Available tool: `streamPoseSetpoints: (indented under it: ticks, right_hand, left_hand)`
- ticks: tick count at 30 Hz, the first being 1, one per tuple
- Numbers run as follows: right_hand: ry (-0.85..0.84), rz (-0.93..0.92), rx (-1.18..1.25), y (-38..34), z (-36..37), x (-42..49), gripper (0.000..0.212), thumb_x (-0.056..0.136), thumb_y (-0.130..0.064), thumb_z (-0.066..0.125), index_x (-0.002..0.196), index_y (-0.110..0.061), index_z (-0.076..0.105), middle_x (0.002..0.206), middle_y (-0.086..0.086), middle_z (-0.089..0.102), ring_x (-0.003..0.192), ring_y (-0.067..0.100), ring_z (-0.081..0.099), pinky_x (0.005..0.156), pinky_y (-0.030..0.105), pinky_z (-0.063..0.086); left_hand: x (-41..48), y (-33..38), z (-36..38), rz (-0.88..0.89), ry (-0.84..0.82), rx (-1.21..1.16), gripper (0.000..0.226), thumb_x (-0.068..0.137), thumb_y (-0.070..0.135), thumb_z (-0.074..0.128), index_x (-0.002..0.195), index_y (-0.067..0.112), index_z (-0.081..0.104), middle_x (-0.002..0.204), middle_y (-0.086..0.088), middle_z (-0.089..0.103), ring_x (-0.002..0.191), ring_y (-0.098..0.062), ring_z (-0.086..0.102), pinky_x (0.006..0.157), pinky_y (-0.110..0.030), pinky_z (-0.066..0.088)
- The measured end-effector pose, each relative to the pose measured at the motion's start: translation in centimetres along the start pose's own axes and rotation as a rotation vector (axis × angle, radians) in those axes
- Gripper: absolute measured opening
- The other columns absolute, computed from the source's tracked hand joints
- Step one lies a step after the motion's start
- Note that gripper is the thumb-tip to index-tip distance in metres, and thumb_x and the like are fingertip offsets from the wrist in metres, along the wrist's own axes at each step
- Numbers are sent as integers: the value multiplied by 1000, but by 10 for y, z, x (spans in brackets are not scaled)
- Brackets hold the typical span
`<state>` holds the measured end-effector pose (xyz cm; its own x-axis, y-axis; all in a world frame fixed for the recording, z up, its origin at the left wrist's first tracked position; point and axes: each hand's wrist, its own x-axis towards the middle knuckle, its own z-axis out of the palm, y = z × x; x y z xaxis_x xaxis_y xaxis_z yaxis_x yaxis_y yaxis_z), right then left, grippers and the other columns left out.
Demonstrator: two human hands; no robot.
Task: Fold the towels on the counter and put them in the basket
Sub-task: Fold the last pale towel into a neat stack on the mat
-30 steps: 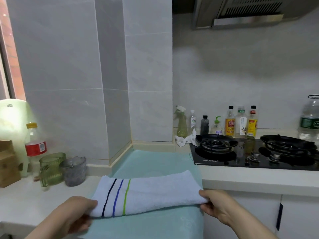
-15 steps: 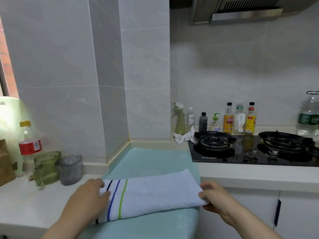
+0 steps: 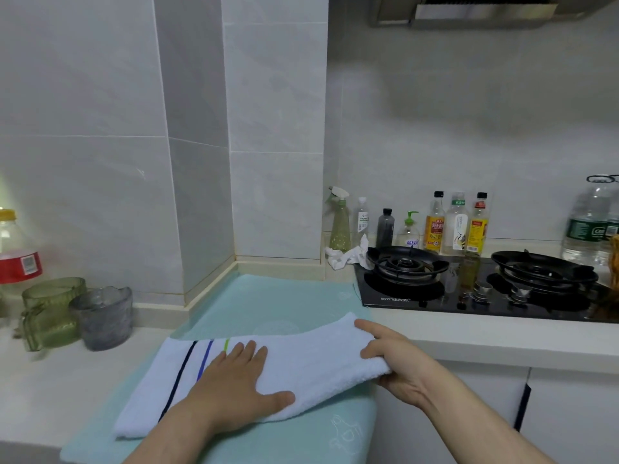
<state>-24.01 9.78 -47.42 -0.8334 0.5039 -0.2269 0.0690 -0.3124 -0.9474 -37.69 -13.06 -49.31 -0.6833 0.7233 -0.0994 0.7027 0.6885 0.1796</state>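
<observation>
At the far left a red-labelled bottle (image 3: 15,259), a green glass jug (image 3: 50,313) and a grey glass cup (image 3: 104,316) stand on the pale worktop (image 3: 67,373). Beside them a teal towel (image 3: 268,296) lies spread flat, and on it rests the folded white towel (image 3: 318,360), striped near its left end. The left hand (image 3: 234,386) presses flat on its middle, fingers straight, grip wide open. The right hand (image 3: 398,363) has its grip closed round the white towel's right end. Further right sits a black gas hob (image 3: 469,293), with bottles (image 3: 455,226) behind.
</observation>
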Motion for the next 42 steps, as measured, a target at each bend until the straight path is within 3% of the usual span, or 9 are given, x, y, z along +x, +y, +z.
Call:
streamPoseSetpoints:
  ticks: [7,9,12,17,23,27,31,37,42]
  right_hand:
    - [-131,-114,-146,-39,43,-8,64,81,9,43,130,-30,55,129,8,57,93,25,60,69,28,52]
    - [-173,-127,-142,-45,61,-10,63,82,8,43,130,-31,54,125,8,60,91,23,60,63,26,52]
    - [-234,-108,-100,-43,91,-9,59,85,5,43,131,-31,52,112,6,61,88,22,60,65,27,51]
    - [-275,38,1,-5,133,2,43,89,-6,54,130,-19,50,115,14,58,76,25,60,67,30,50]
    - [-202,-41,247,1,124,-8,23,92,0,52,114,0,58,102,24,66,70,29,62,67,36,56]
    - [58,-318,-301,20,96,-27,22,86,1,57,99,-14,65,98,4,70,74,20,60,65,26,50]
    - [10,-402,-1016,52,99,-42,54,71,-44,59,123,-39,44,122,-16,45,110,8,52,89,26,46]
    - [260,-525,-1009,58,127,-41,24,79,-32,48,102,-28,45,93,-6,52,89,20,54,69,32,44]
    - [133,-565,-1115,69,127,-29,47,79,-25,43,125,-28,46,109,-3,54,99,20,51,79,30,44]
  left_hand:
    - [-1,0,3,-14,79,-109,129,49,100,26,154,27,7,162,8,1,149,-12,-1,121,-33,5]
    - [-4,-4,3,-8,224,-345,85,76,75,51,147,33,31,155,12,28,144,-11,24,117,-30,21]
    - [-10,-11,-3,-66,448,-883,10,96,34,52,102,38,59,105,6,65,96,-12,58,88,-30,45]
    - [-13,-20,-13,-161,456,-1407,30,103,33,33,107,20,60,70,-12,64,57,-20,50,53,-29,39]
    - [-15,-25,-11,-71,399,-1305,31,83,39,61,114,38,63,97,3,68,93,-13,64,85,-29,50]
    - [-16,-18,-13,-42,303,-1129,50,80,3,56,110,43,64,86,6,58,73,-7,55,65,-17,41]
    - [-10,-1,-36,-25,379,-1120,53,80,-5,45,109,35,65,110,5,62,95,-9,59,66,-18,47]
    - [-18,16,-88,-22,426,-1449,41,85,-10,43,109,14,66,101,-10,64,83,-21,64,58,-28,55]
    - [-47,-33,-82,-123,410,-1289,46,85,-8,44,117,19,63,113,-1,60,88,-18,60,61,-27,52]
